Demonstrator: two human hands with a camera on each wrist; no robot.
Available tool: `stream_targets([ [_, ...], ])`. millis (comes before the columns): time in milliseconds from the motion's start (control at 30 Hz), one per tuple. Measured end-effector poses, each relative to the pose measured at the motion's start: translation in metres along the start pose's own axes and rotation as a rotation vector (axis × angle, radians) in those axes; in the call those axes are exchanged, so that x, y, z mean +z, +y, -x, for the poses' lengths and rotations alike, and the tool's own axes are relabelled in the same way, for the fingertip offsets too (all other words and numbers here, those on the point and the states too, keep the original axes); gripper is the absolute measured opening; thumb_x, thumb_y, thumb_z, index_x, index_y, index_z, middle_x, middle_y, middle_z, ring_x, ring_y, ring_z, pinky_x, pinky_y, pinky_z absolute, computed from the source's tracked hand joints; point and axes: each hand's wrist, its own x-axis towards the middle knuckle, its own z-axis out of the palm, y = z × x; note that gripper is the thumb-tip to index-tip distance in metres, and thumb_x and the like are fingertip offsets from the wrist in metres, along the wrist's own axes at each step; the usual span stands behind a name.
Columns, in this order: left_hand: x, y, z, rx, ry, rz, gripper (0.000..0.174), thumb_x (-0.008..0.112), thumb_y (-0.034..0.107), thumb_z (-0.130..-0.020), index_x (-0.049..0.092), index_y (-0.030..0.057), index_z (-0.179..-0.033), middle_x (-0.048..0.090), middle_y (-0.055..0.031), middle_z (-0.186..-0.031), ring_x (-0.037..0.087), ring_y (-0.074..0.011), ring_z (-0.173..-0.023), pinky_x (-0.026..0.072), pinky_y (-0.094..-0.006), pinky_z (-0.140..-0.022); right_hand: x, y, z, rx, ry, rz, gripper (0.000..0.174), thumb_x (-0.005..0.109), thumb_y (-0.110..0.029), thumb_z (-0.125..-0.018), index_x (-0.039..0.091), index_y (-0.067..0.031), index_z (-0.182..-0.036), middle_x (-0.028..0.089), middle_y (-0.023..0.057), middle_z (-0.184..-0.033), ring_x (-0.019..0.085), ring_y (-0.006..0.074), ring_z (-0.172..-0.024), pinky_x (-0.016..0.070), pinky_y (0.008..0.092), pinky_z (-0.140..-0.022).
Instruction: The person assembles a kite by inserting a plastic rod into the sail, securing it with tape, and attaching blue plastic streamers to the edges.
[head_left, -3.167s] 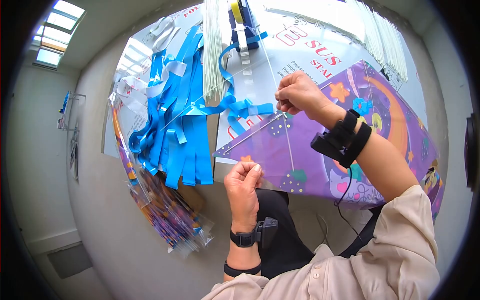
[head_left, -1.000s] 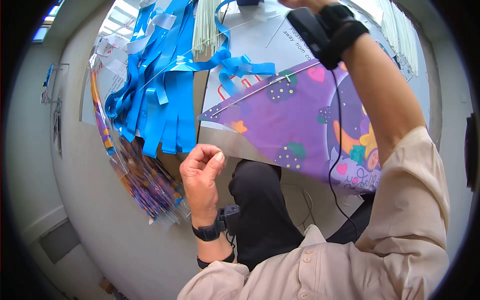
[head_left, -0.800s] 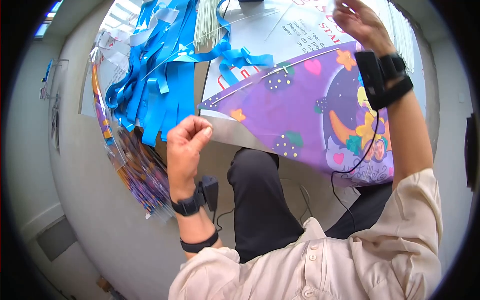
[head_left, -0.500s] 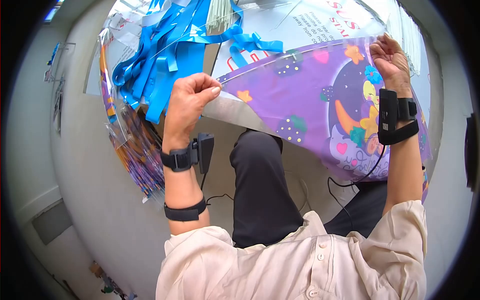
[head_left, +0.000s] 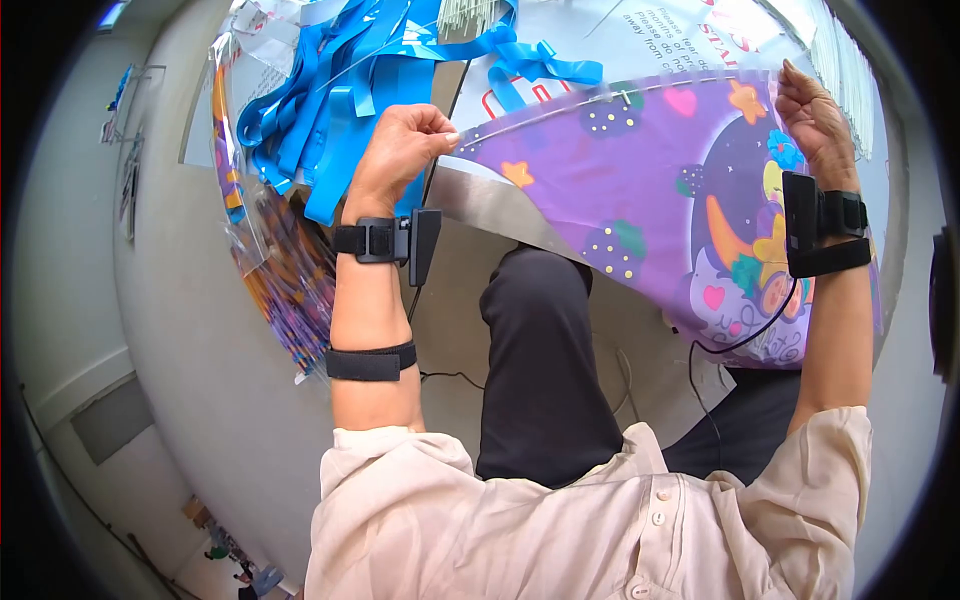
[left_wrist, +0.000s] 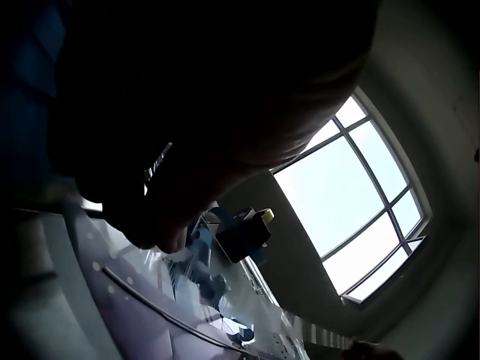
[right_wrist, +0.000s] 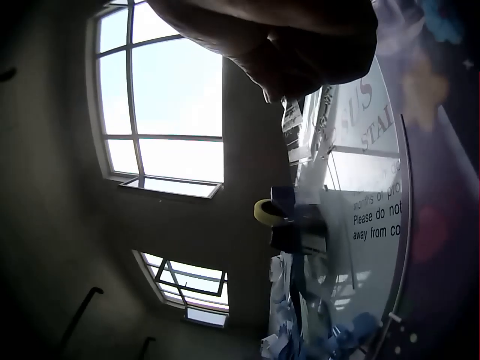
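A purple kite (head_left: 640,165) printed with stars, hearts and a moon lies over the table's near edge. Along its far edge runs a thin white rod (head_left: 560,112) with a small crosspiece on it. My left hand (head_left: 400,155) pinches the pointed left tip between thumb and forefinger. At the far right corner, my right hand (head_left: 818,118) pinches the edge with curled fingers. Both hands are dark in their wrist views; the left wrist view shows the rod (left_wrist: 169,315) stretching away along the purple sheet.
Blue ribbon strips (head_left: 385,90) are heaped left of the kite, beside bundled white rods (head_left: 468,15). More rods (head_left: 845,85) lie at the right. Wrapped printed sheets (head_left: 285,280) hang off the left side. A tape dispenser (right_wrist: 289,225) stands farther back. A black cable (head_left: 735,350) trails from my right wrist.
My left hand has risen from below the table edge to the kite's left tip. My right hand has swung back from the far side down to the right corner.
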Motion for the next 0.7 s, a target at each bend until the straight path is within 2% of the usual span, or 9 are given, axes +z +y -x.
stream_targets([
  [67,0.004,-0.004,-0.007,0.012,0.004,-0.001,0.006,0.066,0.005,-0.075,0.062,0.0009,-0.073,0.056,0.0007,-0.064,0.045,-0.0060,-0.058,0.0371,-0.0218,-0.053,-0.002,-0.002,-0.006,-0.120,0.107,0.239,0.014,0.068,-0.007,-0.081,0.063,0.0040,-0.088,0.059,0.0042,-0.077,0.047,0.0073,-0.062,0.0353,0.0176,-0.051],
  [100,0.006,-0.006,-0.010,0.029,0.008,-0.001,0.007,0.067,0.003,-0.073,0.063,-0.0011,-0.072,0.056,-0.0016,-0.062,0.046,-0.0077,-0.057,0.0388,-0.0235,-0.053,-0.003,-0.001,-0.007,-0.184,0.092,0.316,0.013,0.068,-0.008,-0.081,0.064,0.0031,-0.088,0.060,0.0034,-0.077,0.045,0.0062,-0.059,0.0347,0.0169,-0.051],
  [200,0.008,-0.011,-0.018,0.032,0.037,-0.078,0.007,0.069,0.003,-0.072,0.063,-0.0008,-0.070,0.055,-0.0007,-0.060,0.046,-0.0078,-0.055,0.0382,-0.0247,-0.050,-0.005,-0.003,-0.012,-0.220,0.077,0.435,0.014,0.068,-0.008,-0.081,0.064,0.0023,-0.089,0.060,0.0033,-0.078,0.045,0.0057,-0.060,0.0347,0.0168,-0.051],
  [367,0.011,-0.011,-0.018,0.032,0.084,-0.150,0.007,0.070,0.002,-0.069,0.063,-0.0004,-0.068,0.057,-0.0027,-0.059,0.049,-0.0088,-0.054,0.0400,-0.0255,-0.049,-0.004,-0.003,-0.016,-0.162,0.055,0.362,0.015,0.069,-0.010,-0.081,0.064,-0.0004,-0.091,0.059,0.0017,-0.079,0.047,0.0054,-0.064,0.0369,0.0165,-0.053],
  [433,0.013,-0.011,-0.016,0.036,0.115,-0.166,0.007,0.070,0.002,-0.068,0.063,-0.0004,-0.068,0.058,-0.0037,-0.060,0.051,-0.0092,-0.055,0.0411,-0.0255,-0.050,-0.006,-0.004,-0.018,-0.095,-0.044,0.267,0.014,0.069,-0.011,-0.081,0.062,-0.0020,-0.091,0.058,0.0008,-0.077,0.047,0.0053,-0.063,0.0385,0.0165,-0.054],
  [533,0.014,-0.013,-0.016,0.040,0.124,-0.179,0.009,0.071,0.002,-0.066,0.063,-0.0004,-0.068,0.059,-0.0056,-0.060,0.054,-0.0105,-0.055,0.0428,-0.0257,-0.051,-0.006,-0.002,-0.016,-0.111,0.015,0.287,0.014,0.069,-0.011,-0.081,0.061,-0.0028,-0.089,0.057,0.0006,-0.076,0.047,0.0050,-0.064,0.0392,0.0169,-0.054],
  [600,0.016,-0.015,-0.017,0.098,0.120,-0.201,0.008,0.069,0.004,-0.073,0.062,0.0015,-0.071,0.053,0.0017,-0.059,0.041,-0.0044,-0.049,0.0306,-0.0214,-0.042,-0.007,-0.002,-0.016,-0.102,0.006,0.292,0.014,0.069,-0.011,-0.081,0.061,-0.0031,-0.088,0.056,0.0006,-0.076,0.047,0.0048,-0.063,0.0393,0.0166,-0.055],
  [700,0.015,-0.014,-0.020,0.029,0.114,-0.234,0.008,0.070,0.003,-0.071,0.063,0.0005,-0.071,0.054,0.0007,-0.058,0.042,-0.0052,-0.049,0.0305,-0.0219,-0.041,-0.011,-0.001,-0.018,-0.092,-0.012,0.315,0.014,0.068,-0.014,-0.083,0.061,-0.0032,-0.090,0.057,0.0005,-0.076,0.047,0.0051,-0.063,0.0410,0.0161,-0.055],
])
